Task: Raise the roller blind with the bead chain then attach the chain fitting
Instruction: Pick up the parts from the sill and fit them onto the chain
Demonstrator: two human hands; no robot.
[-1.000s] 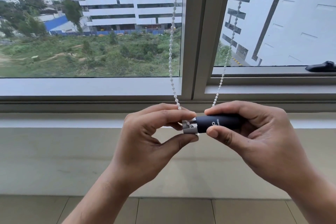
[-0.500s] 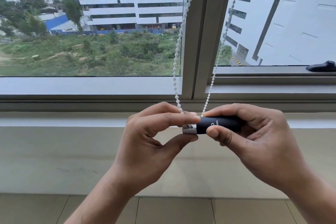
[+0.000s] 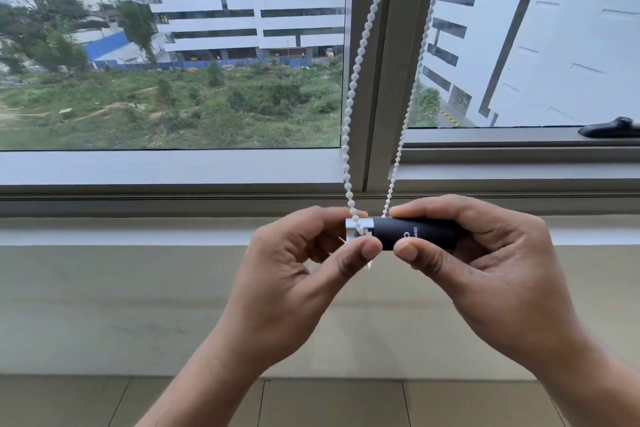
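A white bead chain point(image 3: 360, 55) hangs in two strands in front of the window's centre post and runs down into a dark cylindrical chain fitting point(image 3: 412, 234) with a silver end cap. My right hand point(image 3: 485, 270) grips the dark body between thumb and fingers. My left hand point(image 3: 294, 270) pinches the silver end, where the left strand loops around it. The fitting lies level just below the window frame. The roller blind itself is out of view above.
The window frame point(image 3: 173, 168) and a pale sill wall point(image 3: 138, 305) stand directly behind my hands. A black window handle point(image 3: 609, 128) lies on the right sash. Tiled floor point(image 3: 86, 399) shows at the bottom.
The two chain strands have swung closer together and the left one now tilts rightward at the top. My left fingers have shifted, baring the silver end with the chain wrapped over it.
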